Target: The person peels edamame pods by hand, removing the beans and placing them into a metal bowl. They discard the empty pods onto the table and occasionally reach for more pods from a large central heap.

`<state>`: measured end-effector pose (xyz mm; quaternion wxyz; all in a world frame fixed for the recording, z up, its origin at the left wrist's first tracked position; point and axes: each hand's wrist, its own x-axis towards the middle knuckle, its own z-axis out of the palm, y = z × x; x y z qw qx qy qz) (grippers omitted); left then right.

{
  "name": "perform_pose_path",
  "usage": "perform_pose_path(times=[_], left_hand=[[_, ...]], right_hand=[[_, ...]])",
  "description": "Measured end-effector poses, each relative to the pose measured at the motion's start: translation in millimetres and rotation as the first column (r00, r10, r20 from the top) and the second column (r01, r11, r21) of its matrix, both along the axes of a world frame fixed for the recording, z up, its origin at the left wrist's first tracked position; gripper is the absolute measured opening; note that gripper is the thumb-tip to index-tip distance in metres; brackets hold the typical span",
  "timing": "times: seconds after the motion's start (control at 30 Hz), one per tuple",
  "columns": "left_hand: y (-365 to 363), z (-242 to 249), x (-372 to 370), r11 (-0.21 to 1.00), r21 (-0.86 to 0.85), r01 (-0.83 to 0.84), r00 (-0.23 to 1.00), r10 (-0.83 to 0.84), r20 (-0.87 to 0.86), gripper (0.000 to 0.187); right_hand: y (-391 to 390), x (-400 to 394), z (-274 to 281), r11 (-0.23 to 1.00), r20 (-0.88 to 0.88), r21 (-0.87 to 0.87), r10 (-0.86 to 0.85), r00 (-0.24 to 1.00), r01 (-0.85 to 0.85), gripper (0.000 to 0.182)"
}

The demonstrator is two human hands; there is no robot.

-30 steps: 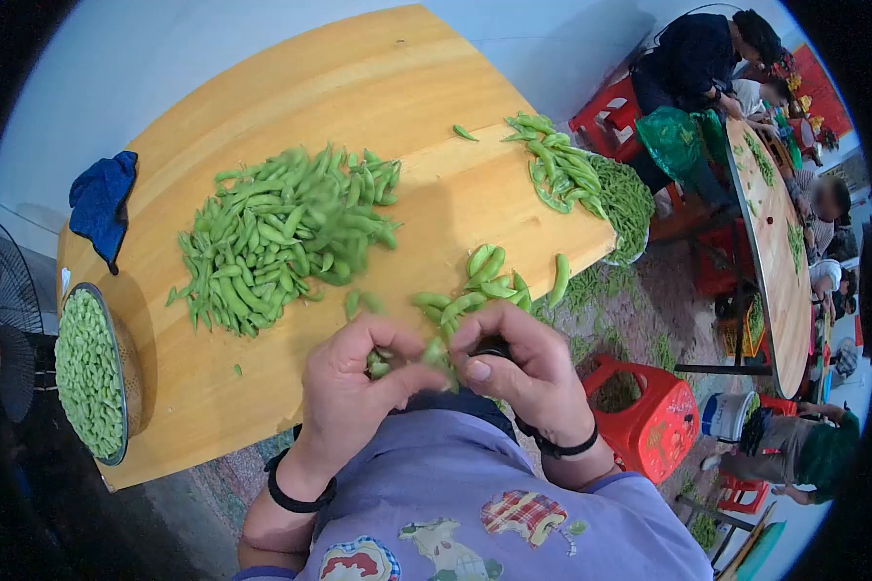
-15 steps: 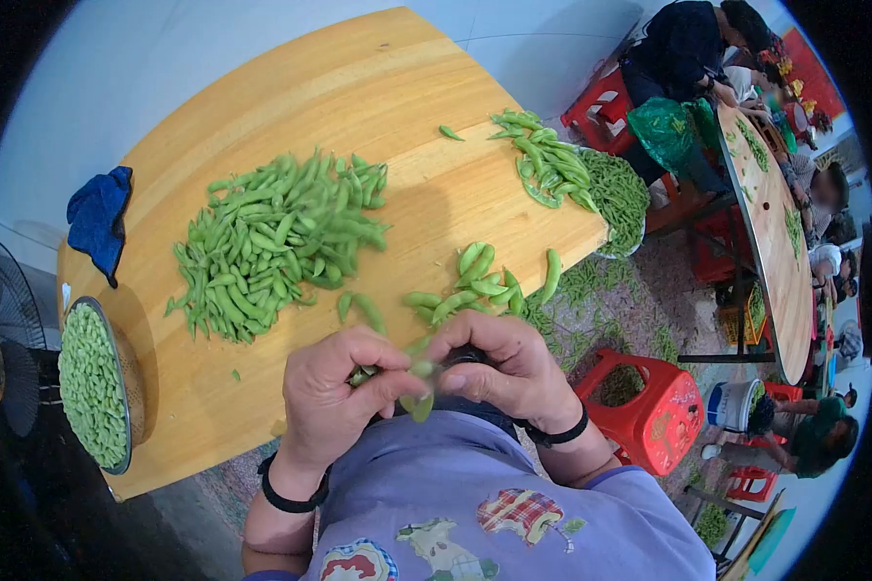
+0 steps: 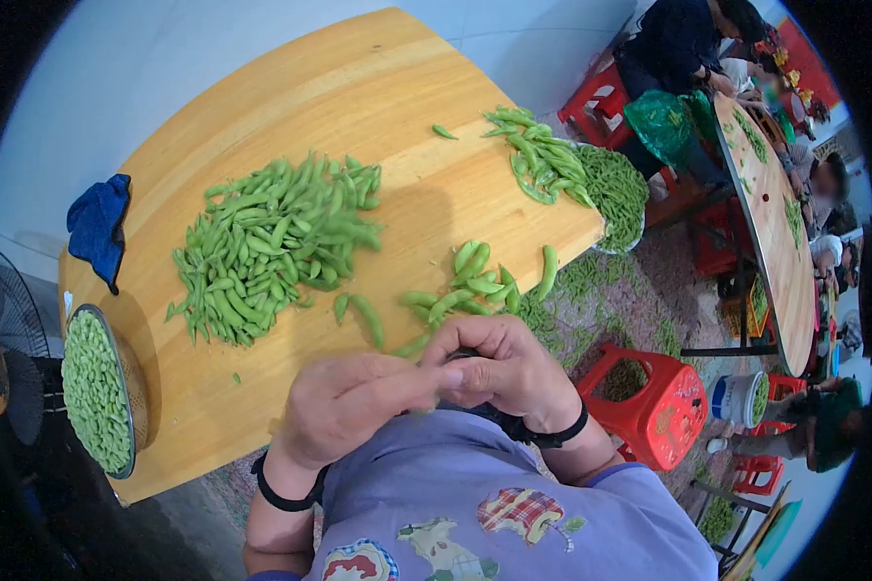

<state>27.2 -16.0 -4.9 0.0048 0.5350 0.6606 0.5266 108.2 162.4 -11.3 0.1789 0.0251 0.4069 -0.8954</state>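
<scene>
Both hands meet just off the table's near edge, fingertips touching. My left hand is closed, its fingers blurred, over a bit of green pod mostly hidden between the hands. My right hand is closed too, thumb against the fingers, with something dark partly showing inside it. Just beyond them on the wooden table lie several loose green pods. A large heap of pods spreads farther left, and a smaller pile sits at the right edge.
A bowl of shelled beans stands at the left, near a blue cloth and a fan. On the right are a full container of pods, a red stool, a bucket and people around another table.
My left hand has turned and moved right, closing over the pod that showed between the fingertips. My right hand has barely moved. The person at far right has shifted.
</scene>
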Motion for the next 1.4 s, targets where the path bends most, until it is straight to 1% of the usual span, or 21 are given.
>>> perform_pose_path(times=[0.1,0.17,0.23,0.3,0.33,0.4,0.43,0.5,0.57,0.63,0.7,0.73,0.77,0.8,0.83,0.9,1.0,1.1,1.17,1.23,1.4], left_hand=[[-2.9,-8.2,3.0,0.998,-0.063,-0.009,0.987,-0.001,-0.158,0.032],[-1.7,-5.7,5.7,0.995,-0.088,-0.045,0.962,0.020,-0.272,0.032],[1.2,-8.9,5.7,0.995,-0.072,-0.065,0.977,0.049,-0.209,0.032],[4.1,-8.8,7.6,0.998,-0.057,-0.039,0.998,0.036,-0.058,0.031],[3.7,-4.8,8.8,0.997,-0.058,-0.053,0.997,0.050,-0.063,0.031],[1.5,8.4,10.8,0.959,-0.262,-0.107,0.990,0.079,-0.115,0.026],[-0.1,11.6,10.5,0.959,-0.260,-0.117,0.989,0.088,-0.118,0.026],[-3.6,15.8,9.2,0.857,-0.502,-0.121,0.979,0.018,-0.205,0.025],[-5.2,12.8,10.5,0.851,-0.511,-0.120,0.967,-0.016,-0.253,0.026],[-4.1,3.0,11.4,0.846,-0.521,-0.110,0.953,-0.059,-0.296,0.027],[-1.4,-9.3,11.3,0.967,-0.199,-0.161,0.985,0.144,-0.096,0.022],[-2.4,-9.7,12.2,0.967,-0.198,-0.161,0.985,0.145,-0.095,0.022],[-3.6,-7.8,13.0,0.979,-0.183,-0.094,0.931,0.151,0.331,0.017],[-4.6,-5.9,13.3,0.990,-0.140,-0.037,0.706,0.124,0.697,0.013],[-5.0,-3.3,12.2,0.990,-0.138,-0.030,0.704,0.119,0.700,0.013],[-5.7,0.0,9.0,0.993,0.114,0.015,0.267,-0.114,0.957,0.009],[-4.8,-6.0,12.5,0.966,0.258,0.023,0.166,-0.258,0.952,0.009],[-2.0,-1.4,13.6,0.979,0.203,-0.021,0.196,-0.195,0.961,0.009],[-1.4,-1.1,14.7,0.984,0.172,-0.044,0.213,-0.159,0.964,0.008],[-1.5,-1.7,15.4,0.991,0.137,-0.003,0.160,-0.135,0.978,0.007],[-1.6,1.5,19.5,0.985,0.164,-0.046,0.096,-0.159,0.983,0.007]], right_hand=[[-2.0,-0.2,-0.9,0.997,0.038,0.058,-0.052,0.998,0.050,0.014],[1.4,-0.1,-8.0,0.971,0.151,-0.218,-0.063,0.987,0.095,0.014],[0.6,-0.2,-6.5,0.973,0.145,-0.204,-0.078,0.986,0.107,0.014],[0.1,0.8,-5.4,0.980,0.135,-0.119,-0.143,0.981,0.159,0.013],[-1.0,0.4,-5.3,0.982,0.131,-0.120,-0.129,0.983,0.145,0.013],[-3.0,-1.7,-4.6,0.980,0.155,0.066,-0.196,0.968,0.188,0.011],[-8.3,-2.9,3.1,0.948,0.121,0.235,-0.250,0.961,0.216,0.009],[-6.4,-4.4,2.7,0.951,0.119,0.234,-0.234,0.965,0.202,0.009],[-4.6,-7.2,2.6,0.956,0.117,0.226,-0.217,0.969,0.187,0.009],[-3.3,-8.8,3.9,0.934,0.095,0.319,-0.198,0.976,0.158,0.012],[-6.2,-10.7,12.9,0.908,0.080,0.382,-0.219,0.973,0.173,0.015],[-7.2,-11.6,15.7,0.878,0.063,0.442,-0.236,0.970,0.185,0.018],[-6.4,-11.4,14.3,0.877,0.064,0.443,-0.237,0.969,0.185,0.018],[-4.6,-10.6,11.6,0.902,-0.001,0.399,-0.181,0.983,0.166,0.021],[-2.7,-8.8,9.9,0.923,-0.068,0.356,-0.130,0.989,0.146,0.024],[-7.5,-10.2,10.0,0.912,-0.138,0.376,-0.120,0.983,0.164,0.025],[-12.7,-11.1,4.6,0.932,-0.255,0.328,-0.070,0.964,0.154,0.024],[-14.3,-11.8,3.3,0.702,-0.497,0.606,-0.031,0.867,0.373,0.019],[-18.5,-11.0,7.8,0.689,-0.467,0.607,-0.093,0.879,0.396,0.018],[-18.4,-9.1,6.8,0.673,-0.437,0.609,-0.155,0.886,0.418,0.017],[-9.8,-10.7,7.3,0.650,-0.477,0.678,0.033,0.878,0.344,0.015]])
